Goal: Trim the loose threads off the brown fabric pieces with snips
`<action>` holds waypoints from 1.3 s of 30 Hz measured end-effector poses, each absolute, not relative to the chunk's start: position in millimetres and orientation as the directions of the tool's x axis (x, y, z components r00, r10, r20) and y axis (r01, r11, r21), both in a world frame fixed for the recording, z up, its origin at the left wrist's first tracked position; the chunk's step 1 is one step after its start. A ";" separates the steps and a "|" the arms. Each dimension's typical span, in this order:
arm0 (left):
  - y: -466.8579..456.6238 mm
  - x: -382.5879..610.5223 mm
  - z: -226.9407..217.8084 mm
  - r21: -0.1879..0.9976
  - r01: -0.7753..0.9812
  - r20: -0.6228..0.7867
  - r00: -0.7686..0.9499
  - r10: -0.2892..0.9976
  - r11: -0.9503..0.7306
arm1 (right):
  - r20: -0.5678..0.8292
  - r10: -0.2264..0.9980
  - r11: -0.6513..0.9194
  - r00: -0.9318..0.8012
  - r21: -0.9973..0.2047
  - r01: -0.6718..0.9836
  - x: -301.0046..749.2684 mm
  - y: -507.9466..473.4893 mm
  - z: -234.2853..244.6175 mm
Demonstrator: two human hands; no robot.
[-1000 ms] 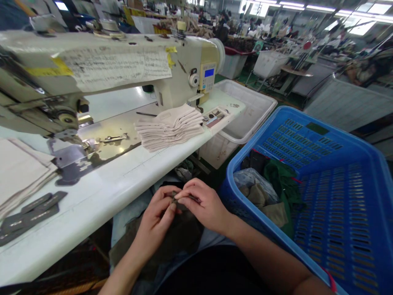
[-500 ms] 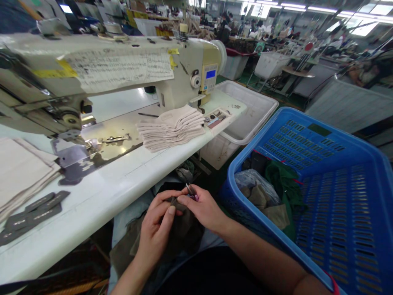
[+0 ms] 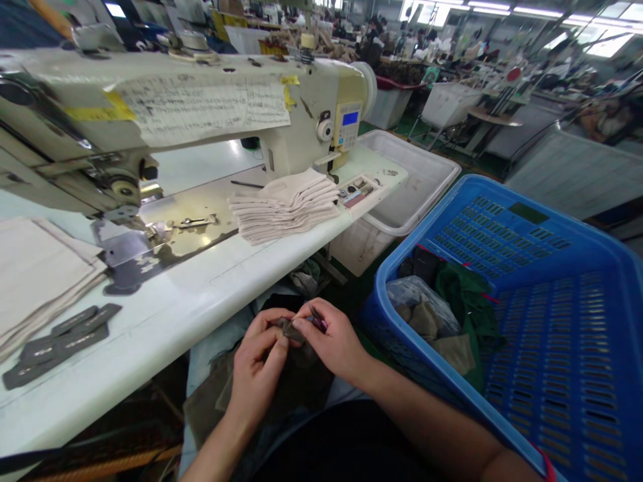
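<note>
Over my lap lies a dark olive fabric piece point(image 3: 301, 378). My left hand point(image 3: 261, 355) pinches its upper edge between thumb and fingers. Close beside it, my right hand point(image 3: 331, 338) grips the same edge with thumb and forefinger. Small thread snips point(image 3: 317, 318) with dark blades are tucked in the right hand's fingers, their tips pointing up; most of the handle is hidden. The two hands nearly touch, in front of the sewing table's edge. More olive cloth point(image 3: 211, 391) drapes to the left, below my left wrist.
An industrial sewing machine point(image 3: 201, 107) stands on the white table point(image 3: 201, 301). Folded beige pieces point(image 3: 286, 204), a flat beige stack point(image 3: 40, 274) and dark grey strips point(image 3: 65, 341) lie on it. A blue basket point(image 3: 547, 268) holding cloth is at right; a white bin point(image 3: 412, 167) stands behind.
The view has shifted slightly, so the table and machine sit a little further right. The fingers have moved slightly on the fabric edge, and the snips' blades lie lower in the right hand.
</note>
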State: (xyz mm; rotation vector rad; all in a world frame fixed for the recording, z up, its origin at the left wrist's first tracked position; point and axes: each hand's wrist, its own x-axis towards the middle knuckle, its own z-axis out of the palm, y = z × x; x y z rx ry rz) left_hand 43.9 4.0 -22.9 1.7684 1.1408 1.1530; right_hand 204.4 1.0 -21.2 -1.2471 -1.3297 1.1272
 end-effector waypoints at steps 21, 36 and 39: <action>7.1 44.7 -30.1 0.909 0.295 0.243 0.195 0.950 -0.293 | -0.175 0.984 -0.175 -0.034 -0.985 0.006 201.5 4.2 -29.0; 6.0 45.9 -26.0 0.874 0.374 0.258 0.184 0.948 -0.310 | -0.246 0.966 -0.246 0.084 -0.969 -0.010 209.7 -0.5 -31.3; 7.8 41.5 -26.8 0.812 0.452 0.310 0.204 0.928 -0.371 | -0.072 0.995 -0.084 0.070 -0.978 0.191 218.4 -10.8 -22.7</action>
